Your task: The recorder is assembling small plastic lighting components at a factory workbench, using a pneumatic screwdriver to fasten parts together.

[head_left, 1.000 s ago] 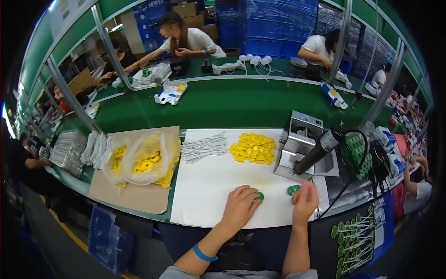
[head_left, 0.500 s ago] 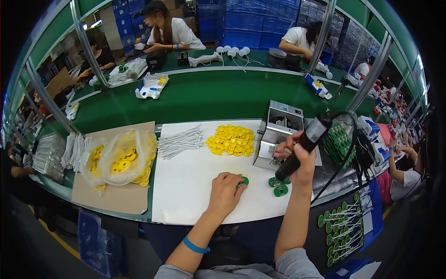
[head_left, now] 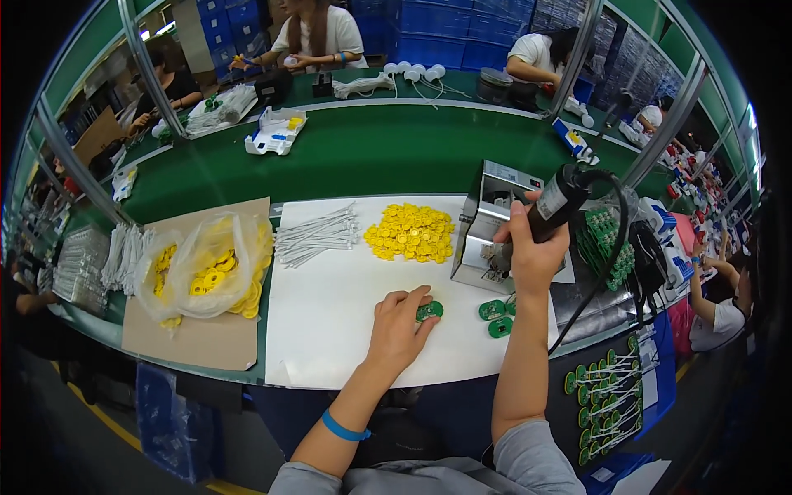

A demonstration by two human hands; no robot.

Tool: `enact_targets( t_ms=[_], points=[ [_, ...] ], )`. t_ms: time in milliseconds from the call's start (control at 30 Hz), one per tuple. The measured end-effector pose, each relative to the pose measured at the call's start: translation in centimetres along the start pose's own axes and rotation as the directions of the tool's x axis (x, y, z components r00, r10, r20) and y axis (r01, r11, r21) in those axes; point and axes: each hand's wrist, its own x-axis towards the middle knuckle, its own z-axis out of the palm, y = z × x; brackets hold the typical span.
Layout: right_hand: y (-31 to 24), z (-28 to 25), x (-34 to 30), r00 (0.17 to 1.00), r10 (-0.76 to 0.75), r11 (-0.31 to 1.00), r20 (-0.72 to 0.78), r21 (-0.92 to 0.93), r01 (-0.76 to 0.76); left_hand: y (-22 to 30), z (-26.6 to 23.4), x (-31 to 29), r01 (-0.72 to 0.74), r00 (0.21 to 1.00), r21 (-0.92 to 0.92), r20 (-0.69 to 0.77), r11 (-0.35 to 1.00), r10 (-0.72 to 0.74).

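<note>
My left hand (head_left: 398, 332) rests on the white sheet. Its thumb and fingertips close around the edge of a small round green circuit board (head_left: 430, 311). A black electric screwdriver (head_left: 561, 202) with a cable sits tilted in my right hand (head_left: 536, 252), whose fingers wrap its body. Its lower end is hidden behind my hand, at the front of a metal screw feeder (head_left: 488, 235). Below that feeder lie several more round green boards (head_left: 499, 327), partly covered by my right forearm.
A heap of yellow discs (head_left: 410, 233) and a bundle of white cable strips (head_left: 316, 235) lie on the sheet. On cardboard at left sits a plastic bag (head_left: 216, 268) of yellow parts. Stacked green boards (head_left: 606, 247) are at right; wired boards (head_left: 606, 404) lie lower right. A green conveyor (head_left: 388, 157) runs behind.
My right hand has lifted the screwdriver from above the sheet and shifted it toward the screw feeder. My left hand stays at the circuit board, more of which now shows.
</note>
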Motion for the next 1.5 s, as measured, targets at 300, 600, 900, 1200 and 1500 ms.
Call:
enact_targets(
  t_ms=[300,600,900,1200,1500],
  points=[
    [0.3,3.1,-6.2,0.988,0.116,0.983,0.1,0.13,-0.128,-2.7,-1.3,-0.1,-0.03,0.998,0.038,-0.062,0.999,0.033],
    [4.4,5.7,-10.5,0.991,0.092,0.98,0.097,0.167,-0.108,-4.6,-1.3,-0.4,-0.018,0.998,0.046,-0.062,0.999,0.021],
    [5.5,6.5,-11.0,0.991,0.096,0.989,0.093,0.106,-0.106,-5.4,-1.4,-0.5,0.014,1.0,0.033,-0.025,0.999,-0.013],
    [5.9,6.4,-11.4,0.996,0.027,0.994,0.085,0.099,-0.036,-5.7,-1.8,-0.8,0.015,1.0,0.027,-0.021,1.0,-0.014],
    [5.8,6.9,-11.7,0.995,0.043,0.992,0.089,0.116,-0.053,-5.7,-2.0,-0.9,0.012,0.999,0.037,-0.038,0.999,-0.011]
  ],
)
